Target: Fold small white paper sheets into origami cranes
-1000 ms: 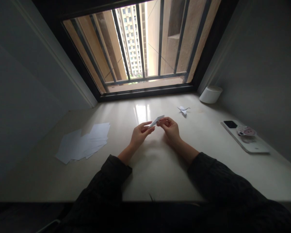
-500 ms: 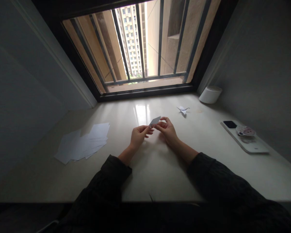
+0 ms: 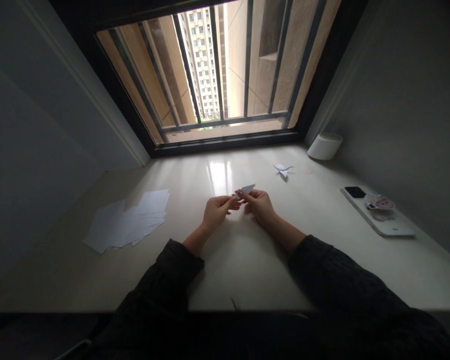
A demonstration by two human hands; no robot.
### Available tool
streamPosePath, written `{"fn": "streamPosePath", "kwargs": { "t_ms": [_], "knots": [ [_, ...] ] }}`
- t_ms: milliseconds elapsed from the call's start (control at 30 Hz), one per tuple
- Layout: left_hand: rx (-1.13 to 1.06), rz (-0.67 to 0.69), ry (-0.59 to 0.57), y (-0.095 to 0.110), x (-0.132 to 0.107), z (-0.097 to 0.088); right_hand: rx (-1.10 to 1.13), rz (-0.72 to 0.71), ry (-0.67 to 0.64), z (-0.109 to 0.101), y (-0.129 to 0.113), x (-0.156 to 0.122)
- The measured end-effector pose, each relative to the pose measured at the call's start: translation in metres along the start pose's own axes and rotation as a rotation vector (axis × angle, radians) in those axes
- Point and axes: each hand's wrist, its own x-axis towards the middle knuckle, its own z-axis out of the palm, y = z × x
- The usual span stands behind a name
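Observation:
A small folded piece of paper is held above the table, between my two hands. My left hand pinches its near left end between thumb and fingers. The thumb and fingers of my right hand close on its middle, hiding part of it. A pale pointed flap sticks out beyond the right fingers. Farther back and to the right, a folded paper crane rests on the table, apart from both hands.
Loose white paper sheets lie overlapping on the left of the white tabletop. On the right are a phone with a round grip on its back and a white cylindrical object. A barred window closes off the back.
The folded paper has tipped lower and shifted slightly right. My right fingers have moved in over its middle, closer to my left fingertips.

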Motion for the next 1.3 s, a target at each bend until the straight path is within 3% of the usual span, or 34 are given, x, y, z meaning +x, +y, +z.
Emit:
{"fn": "streamPosePath", "kwargs": {
  "t_ms": [333, 900, 1300],
  "knots": [
    [-0.054, -0.037, -0.025, 0.001, 0.0, 0.004, 0.047, -0.019, 0.068, 0.003, -0.002, -0.002],
    [-0.058, -0.051, -0.033, -0.002, 0.0, 0.002, 0.042, -0.05, 0.063, -0.005, 0.002, 0.006],
    [-0.001, -0.035, -0.03, -0.002, -0.002, 0.002, 0.057, -0.089, 0.181, -0.01, 0.002, 0.01]
  ]
}}
